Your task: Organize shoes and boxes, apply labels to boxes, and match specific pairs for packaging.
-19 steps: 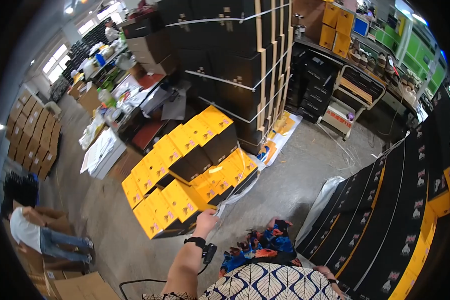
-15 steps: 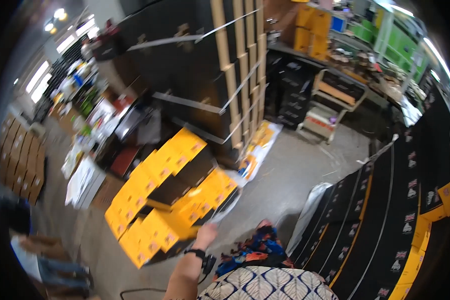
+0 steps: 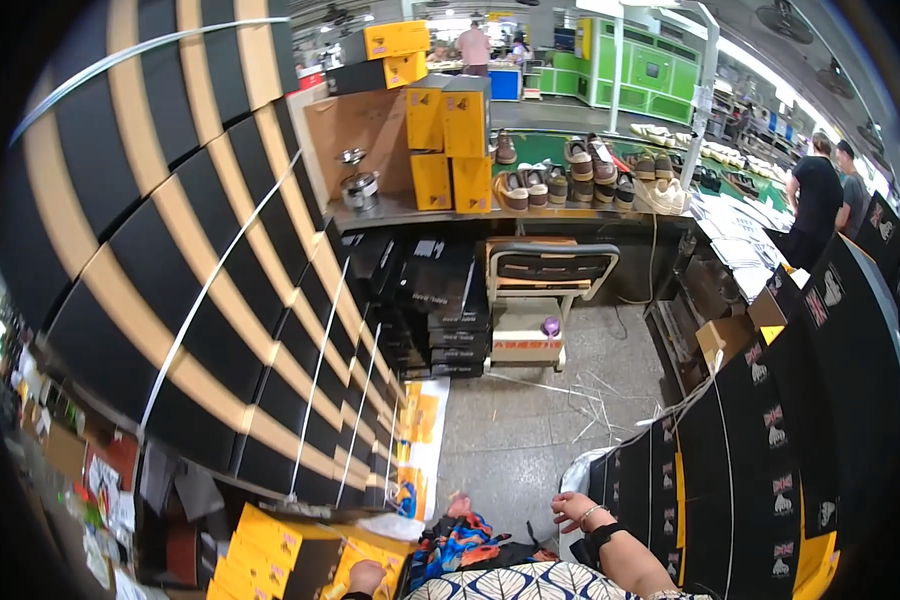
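My left hand is at the lower edge over the yellow shoe boxes. Its fingers look curled closed; anything inside them is hidden. My right hand, with a bracelet and a black band at the wrist, hangs in front of me. Its fingers are loosely bent and apart, with nothing visible in them. Close to its right stands a strapped stack of black boxes with yellow parts. Between the hands, patterned blue, red and black cloth shows above my light patterned clothing.
A tall strapped stack of black boxes rises at left. Ahead stand a small cart and black boxes. A bench behind holds yellow boxes and several shoes. Loose straps litter the floor. Two people stand at right.
My view has swung right, toward the cart and bench. The yellow shoe boxes and my left hand now sit lower in view. My right hand has come into sight.
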### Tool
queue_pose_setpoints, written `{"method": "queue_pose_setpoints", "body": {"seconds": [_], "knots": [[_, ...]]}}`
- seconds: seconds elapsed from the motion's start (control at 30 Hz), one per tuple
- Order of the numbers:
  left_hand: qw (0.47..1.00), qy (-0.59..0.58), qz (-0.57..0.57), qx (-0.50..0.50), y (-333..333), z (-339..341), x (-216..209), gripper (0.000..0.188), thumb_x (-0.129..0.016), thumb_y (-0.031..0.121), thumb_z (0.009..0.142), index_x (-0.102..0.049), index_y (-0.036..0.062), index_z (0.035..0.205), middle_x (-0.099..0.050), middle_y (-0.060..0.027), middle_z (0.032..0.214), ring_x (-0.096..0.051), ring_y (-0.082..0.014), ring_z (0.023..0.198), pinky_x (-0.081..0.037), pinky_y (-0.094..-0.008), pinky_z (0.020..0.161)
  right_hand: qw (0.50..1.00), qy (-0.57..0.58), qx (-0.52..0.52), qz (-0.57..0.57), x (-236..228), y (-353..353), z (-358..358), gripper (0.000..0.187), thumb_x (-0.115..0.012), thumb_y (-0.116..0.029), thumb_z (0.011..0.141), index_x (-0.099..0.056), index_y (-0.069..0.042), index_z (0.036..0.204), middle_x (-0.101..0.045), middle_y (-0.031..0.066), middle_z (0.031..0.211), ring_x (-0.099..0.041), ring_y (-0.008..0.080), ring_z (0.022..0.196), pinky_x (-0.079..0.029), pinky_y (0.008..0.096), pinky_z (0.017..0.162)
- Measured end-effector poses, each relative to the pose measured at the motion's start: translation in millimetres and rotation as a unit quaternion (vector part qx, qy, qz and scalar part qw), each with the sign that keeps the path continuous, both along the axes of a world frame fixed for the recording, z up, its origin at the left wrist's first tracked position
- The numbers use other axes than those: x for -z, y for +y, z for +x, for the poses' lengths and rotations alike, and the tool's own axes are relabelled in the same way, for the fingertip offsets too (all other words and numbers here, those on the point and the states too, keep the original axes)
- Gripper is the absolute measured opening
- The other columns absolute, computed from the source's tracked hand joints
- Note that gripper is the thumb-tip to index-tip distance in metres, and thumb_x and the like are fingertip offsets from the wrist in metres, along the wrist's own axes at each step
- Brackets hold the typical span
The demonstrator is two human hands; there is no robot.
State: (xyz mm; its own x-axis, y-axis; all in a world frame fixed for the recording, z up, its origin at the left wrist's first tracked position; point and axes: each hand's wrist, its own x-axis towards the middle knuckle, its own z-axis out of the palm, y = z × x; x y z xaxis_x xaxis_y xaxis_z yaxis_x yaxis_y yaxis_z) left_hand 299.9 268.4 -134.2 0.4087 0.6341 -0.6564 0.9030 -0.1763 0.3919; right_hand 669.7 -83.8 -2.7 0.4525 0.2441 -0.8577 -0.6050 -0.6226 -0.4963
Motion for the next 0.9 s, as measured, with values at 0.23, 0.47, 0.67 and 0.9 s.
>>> {"method": "queue_pose_setpoints", "body": {"seconds": [0.23,0.47,0.67,0.9], "knots": [[0.981,-0.063,0.051,0.178,73.9,307.2,-63.0,0.028,-0.062,0.027,0.069,-0.067,0.0105,0.091,-0.065,-0.0145,0.085,-0.063,-0.029,0.083,-0.049,-0.0366,0.074,0.974,0.102,0.201,-0.023,21.0,-48.8,73.0,0.03,-0.055,-0.015,0.083,-0.05,-0.003,0.11,-0.056,0.0102,0.096,-0.061,0.0267,0.083,-0.055,0.044,0.061],[0.928,-0.316,0.093,0.172,21.5,577.5,-176.8,0.029,-0.062,0.02,0.074,-0.062,0.0049,0.098,-0.063,-0.0135,0.085,-0.061,-0.0241,0.078,-0.049,-0.0338,0.071,0.94,0.097,0.322,0.064,22.3,-68.6,191.7,0.026,-0.051,-0.016,0.087,-0.049,-0.004,0.109,-0.055,0.0112,0.098,-0.06,0.0289,0.083,-0.053,0.0472,0.065],[0.772,-0.478,0.246,0.338,-18.1,706.3,-253.6,0.036,-0.066,0.018,0.068,-0.059,0.0052,0.102,-0.056,-0.0138,0.097,-0.052,-0.0304,0.095,-0.042,-0.0389,0.086,0.925,-0.004,0.352,0.143,-39.1,-46.0,365.2,0.027,-0.054,-0.017,0.086,-0.046,-0.004,0.109,-0.057,0.012,0.097,-0.061,0.0251,0.084,-0.055,0.0435,0.063],[0.709,-0.447,0.274,0.471,-25.2,808.4,-274.4,0.051,-0.07,0.027,0.062,-0.054,0.0075,0.107,-0.05,-0.0133,0.107,-0.044,-0.0342,0.107,-0.036,-0.0455,0.09,0.874,-0.056,0.429,0.221,-55.9,-62.4,501.2,0.025,-0.057,-0.019,0.085,-0.048,-0.005,0.104,-0.058,0.0128,0.095,-0.061,0.0262,0.083,-0.055,0.0419,0.062]]}}
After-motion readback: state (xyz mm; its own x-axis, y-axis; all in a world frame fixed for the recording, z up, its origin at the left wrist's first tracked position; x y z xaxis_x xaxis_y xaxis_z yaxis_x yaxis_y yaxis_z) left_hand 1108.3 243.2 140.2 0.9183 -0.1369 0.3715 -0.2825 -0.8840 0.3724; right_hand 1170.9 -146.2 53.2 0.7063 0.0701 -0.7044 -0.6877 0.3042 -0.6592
